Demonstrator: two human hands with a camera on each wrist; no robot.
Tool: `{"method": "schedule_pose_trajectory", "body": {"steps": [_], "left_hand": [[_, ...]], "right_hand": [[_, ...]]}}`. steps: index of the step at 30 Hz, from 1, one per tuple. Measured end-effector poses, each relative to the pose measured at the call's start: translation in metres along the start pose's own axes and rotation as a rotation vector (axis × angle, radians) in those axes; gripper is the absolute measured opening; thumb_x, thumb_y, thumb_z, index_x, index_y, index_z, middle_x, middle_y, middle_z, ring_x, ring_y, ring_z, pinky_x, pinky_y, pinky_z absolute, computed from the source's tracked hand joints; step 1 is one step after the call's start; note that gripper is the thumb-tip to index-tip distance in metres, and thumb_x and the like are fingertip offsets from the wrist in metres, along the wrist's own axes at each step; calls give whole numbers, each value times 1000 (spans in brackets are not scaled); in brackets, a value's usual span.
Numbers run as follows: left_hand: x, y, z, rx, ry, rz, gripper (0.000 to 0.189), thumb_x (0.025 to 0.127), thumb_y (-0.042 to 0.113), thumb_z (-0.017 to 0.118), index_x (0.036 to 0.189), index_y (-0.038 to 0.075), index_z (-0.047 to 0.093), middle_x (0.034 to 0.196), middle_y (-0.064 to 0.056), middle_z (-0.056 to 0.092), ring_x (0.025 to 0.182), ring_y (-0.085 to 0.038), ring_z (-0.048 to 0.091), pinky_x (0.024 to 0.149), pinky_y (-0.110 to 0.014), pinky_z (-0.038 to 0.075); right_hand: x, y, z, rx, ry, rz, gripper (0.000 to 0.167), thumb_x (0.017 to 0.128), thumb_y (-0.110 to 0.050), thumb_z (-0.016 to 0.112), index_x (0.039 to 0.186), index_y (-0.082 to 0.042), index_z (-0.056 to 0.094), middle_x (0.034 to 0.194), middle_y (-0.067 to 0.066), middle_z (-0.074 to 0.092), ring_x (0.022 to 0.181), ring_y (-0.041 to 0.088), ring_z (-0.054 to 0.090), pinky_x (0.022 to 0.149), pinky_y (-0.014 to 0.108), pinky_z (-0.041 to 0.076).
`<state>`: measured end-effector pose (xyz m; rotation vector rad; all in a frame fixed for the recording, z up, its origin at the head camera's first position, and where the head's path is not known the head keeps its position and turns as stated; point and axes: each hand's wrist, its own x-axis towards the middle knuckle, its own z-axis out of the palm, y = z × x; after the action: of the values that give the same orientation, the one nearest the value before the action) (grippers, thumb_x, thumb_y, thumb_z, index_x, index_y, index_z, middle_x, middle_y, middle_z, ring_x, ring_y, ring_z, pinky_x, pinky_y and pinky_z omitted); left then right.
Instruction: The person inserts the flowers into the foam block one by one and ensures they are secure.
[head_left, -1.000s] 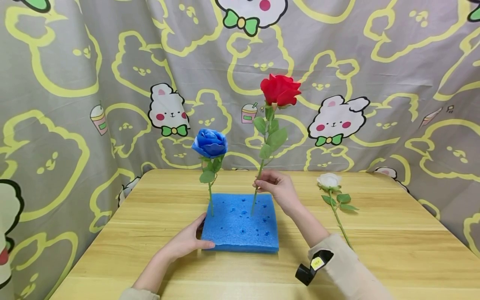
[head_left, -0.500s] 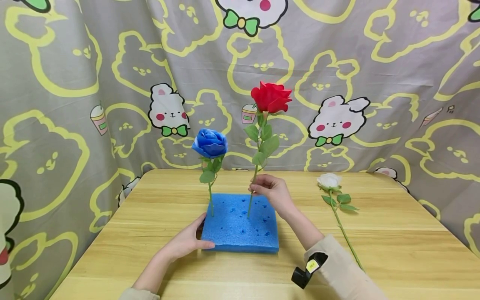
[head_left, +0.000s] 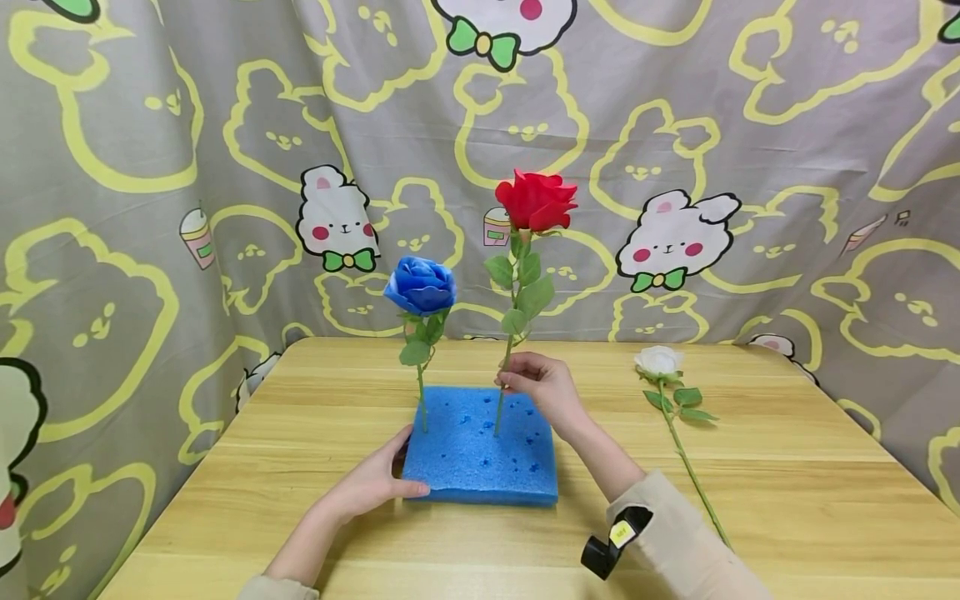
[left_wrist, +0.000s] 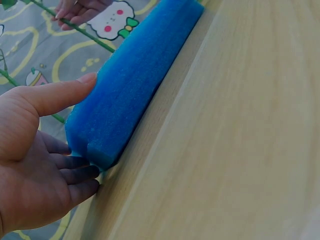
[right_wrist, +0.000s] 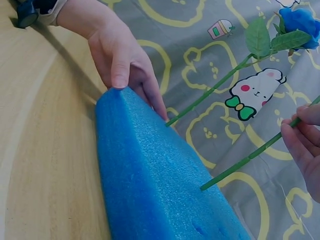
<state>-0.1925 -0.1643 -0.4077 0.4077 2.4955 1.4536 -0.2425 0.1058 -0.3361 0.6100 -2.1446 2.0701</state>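
My right hand (head_left: 543, 387) pinches the green stem of a red artificial rose (head_left: 536, 202) between thumb and fingers. The stem's lower end meets the top of a blue foam block (head_left: 480, 467), and the rose leans slightly right. In the right wrist view the stem stands in the foam just below the right hand (right_wrist: 305, 145). My left hand (head_left: 375, 477) holds the block's near left corner, thumb on the top edge and fingers along the side, as the left wrist view also shows. A blue artificial rose (head_left: 420, 286) stands upright in the block's left part.
A white artificial rose (head_left: 660, 362) lies on the wooden table (head_left: 795, 475) to the right, its stem running toward the right sleeve. Several small holes dot the foam's top. A patterned curtain (head_left: 465, 125) hangs behind the table.
The right hand has shifted left and slightly down with the red rose, whose bloom now sits lower. Its stem meets the foam further left. The left hand and block have stayed put.
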Motion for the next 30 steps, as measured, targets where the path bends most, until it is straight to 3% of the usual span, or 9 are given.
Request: {"method": "schedule_pose_trajectory", "body": {"steps": [10, 20, 27, 30], "left_hand": [[1, 0, 0, -3, -4, 0, 104, 73, 30, 79, 146, -4, 13, 148, -27, 18, 135, -42, 18, 105, -57, 17], [2, -1, 1, -10, -6, 1, 104, 73, 30, 79, 146, -5, 13, 148, -27, 19, 134, -41, 20, 106, -56, 19], [2, 0, 1, -13, -6, 3, 105, 73, 30, 79, 146, -5, 13, 148, -27, 18, 135, -40, 19, 106, -55, 18], [2, 0, 1, -18, -7, 4, 104, 73, 29, 79, 146, -6, 13, 148, -27, 18, 135, -41, 19, 106, -55, 17]], "right_hand": [[-1, 2, 1, -31, -23, 15, 15, 87, 3, 59, 99, 12, 61, 89, 16, 66, 88, 39, 62, 74, 38, 54], [0, 1, 2, -62, -49, 43, 17, 87, 1, 61, 100, 12, 61, 90, 17, 66, 88, 38, 62, 75, 38, 54], [0, -3, 2, -67, -58, 64, 14, 87, 3, 60, 98, 11, 62, 89, 17, 66, 91, 45, 60, 77, 44, 52], [-1, -4, 2, -81, -58, 65, 14, 86, 3, 61, 97, 10, 62, 89, 17, 66, 88, 42, 62, 77, 47, 52]]}}
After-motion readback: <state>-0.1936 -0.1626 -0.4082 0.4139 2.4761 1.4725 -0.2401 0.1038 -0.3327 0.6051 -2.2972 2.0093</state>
